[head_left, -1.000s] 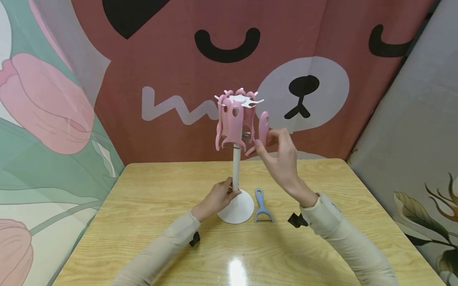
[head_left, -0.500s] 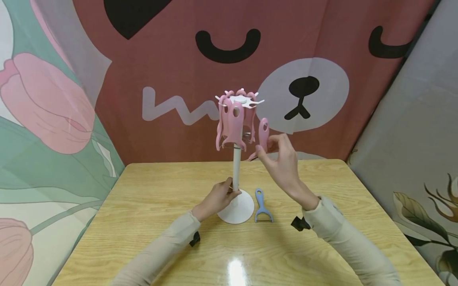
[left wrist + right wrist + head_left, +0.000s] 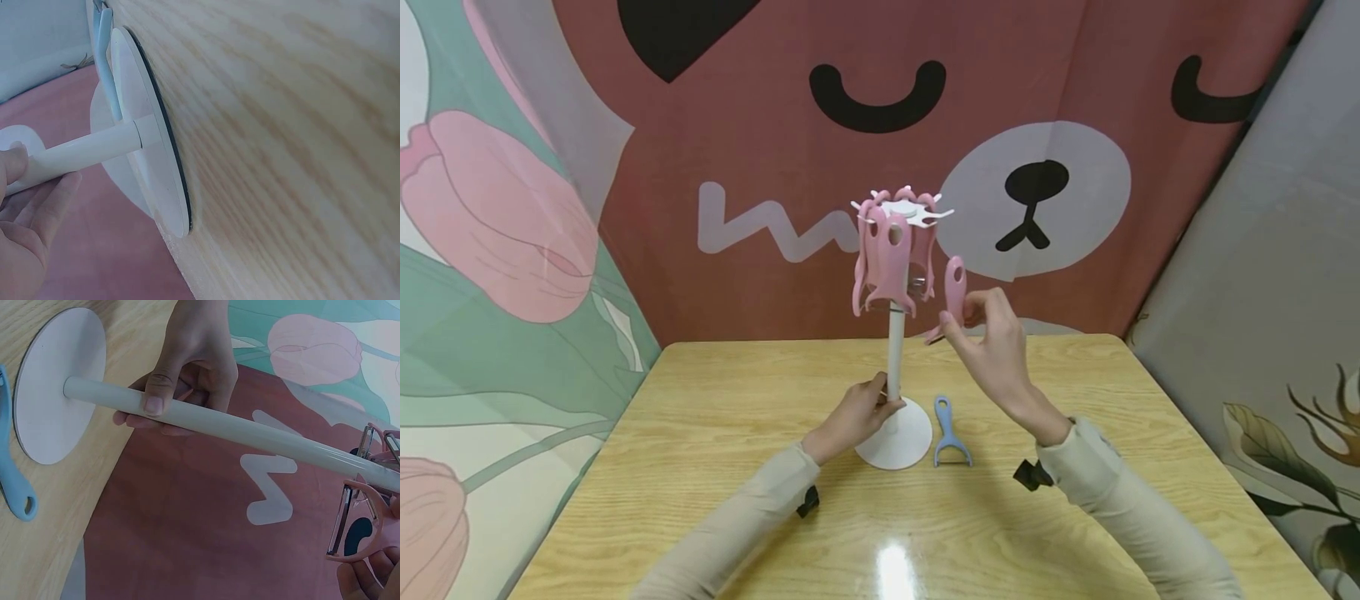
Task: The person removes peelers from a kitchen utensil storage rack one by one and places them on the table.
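Observation:
In the head view a white stand [image 3: 896, 350] rises from a round base [image 3: 906, 446] on the table. Several pink peelers [image 3: 892, 262] hang from the hooks of its white top [image 3: 906, 210]. My left hand [image 3: 852, 423] grips the pole low down, thumb and fingers around it, as the left wrist view also shows. To the right of the hanging peelers, my right hand [image 3: 997, 358] pinches another pink peeler [image 3: 955, 287], handle upward, apart from the hooks. The blade end of this peeler [image 3: 377, 509] shows in the right wrist view.
A blue peeler [image 3: 950, 433] lies on the wooden table [image 3: 715, 400], just right of the stand's base. Behind the table hangs a red-brown cloth [image 3: 760, 292] with a bear's face. Flowered cloths flank both sides.
My right hand has moved slightly down and to the right with the pink peeler, farther from the hanging ones. The left hand and the stand have stayed put.

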Tool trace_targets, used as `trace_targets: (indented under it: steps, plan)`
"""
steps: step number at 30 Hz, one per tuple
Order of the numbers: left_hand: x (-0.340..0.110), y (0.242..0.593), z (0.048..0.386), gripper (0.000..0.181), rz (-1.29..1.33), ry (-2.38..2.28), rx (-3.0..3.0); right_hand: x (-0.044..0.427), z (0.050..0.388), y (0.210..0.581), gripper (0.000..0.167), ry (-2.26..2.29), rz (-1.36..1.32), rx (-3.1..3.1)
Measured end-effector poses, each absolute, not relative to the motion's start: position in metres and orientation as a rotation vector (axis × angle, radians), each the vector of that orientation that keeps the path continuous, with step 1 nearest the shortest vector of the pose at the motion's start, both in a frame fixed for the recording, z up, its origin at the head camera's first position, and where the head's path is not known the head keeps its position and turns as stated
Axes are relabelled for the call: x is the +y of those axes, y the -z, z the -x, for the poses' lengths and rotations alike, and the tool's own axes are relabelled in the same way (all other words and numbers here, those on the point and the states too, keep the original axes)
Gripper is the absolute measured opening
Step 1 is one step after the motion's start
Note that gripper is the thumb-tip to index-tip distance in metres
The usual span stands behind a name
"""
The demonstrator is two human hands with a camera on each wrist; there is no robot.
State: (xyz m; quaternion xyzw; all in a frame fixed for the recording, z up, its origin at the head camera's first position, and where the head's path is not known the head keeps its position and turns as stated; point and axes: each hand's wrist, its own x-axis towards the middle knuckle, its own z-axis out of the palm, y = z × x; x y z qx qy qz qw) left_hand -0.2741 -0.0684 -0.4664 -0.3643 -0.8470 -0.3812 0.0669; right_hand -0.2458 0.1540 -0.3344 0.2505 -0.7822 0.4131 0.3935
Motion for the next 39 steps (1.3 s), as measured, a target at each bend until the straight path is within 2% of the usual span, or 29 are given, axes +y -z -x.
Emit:
trace_targets:
  steps: [39]
  plan:
    - [-0.068, 0.467, 0.272, 0.021, 1.089, 1.142, -2.544, 0.155, 0.248, 0.360, 0.022, -0.966, -0.604, -2.096]
